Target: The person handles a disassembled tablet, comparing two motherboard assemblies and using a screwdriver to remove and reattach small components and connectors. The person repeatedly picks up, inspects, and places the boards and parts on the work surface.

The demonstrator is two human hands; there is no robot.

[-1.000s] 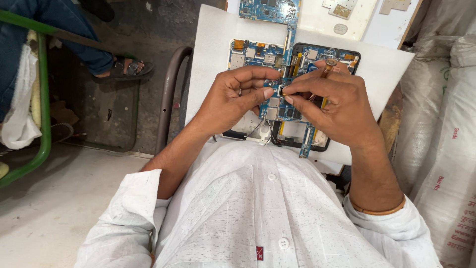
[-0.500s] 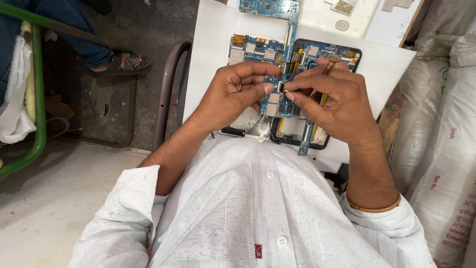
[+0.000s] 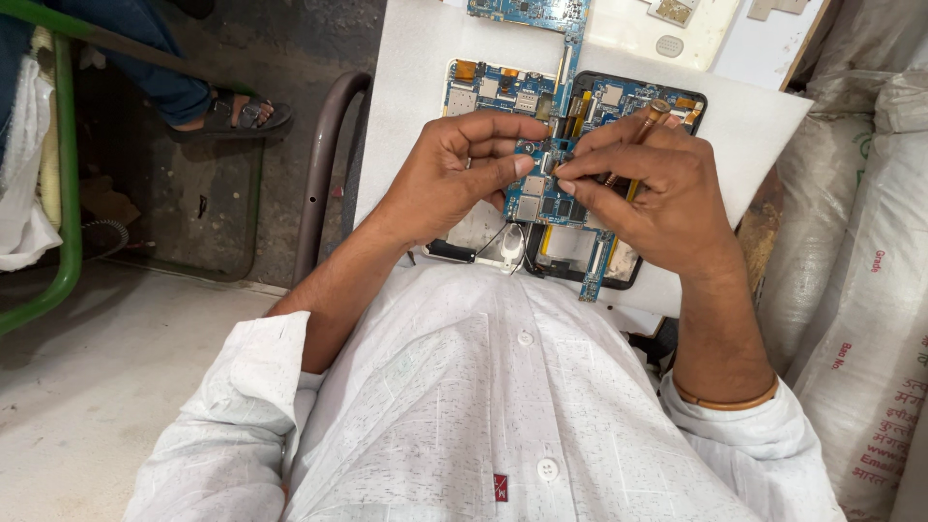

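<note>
At centre frame, over a white bench (image 3: 416,58), the left hand (image 3: 454,174) curls to pinch a blue circuit board (image 3: 541,184) while the right hand (image 3: 648,193), fingers closed around a thin brown tool (image 3: 646,121), works best with small, steady pressure.

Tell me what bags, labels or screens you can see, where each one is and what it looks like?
Woven sacks: stacked at the right edge, white with red print.
Small tag: low on the white shirt front, red square.
Oval sticker: on the cream panel at the top, pale grey.
Screens: none lit.
</note>
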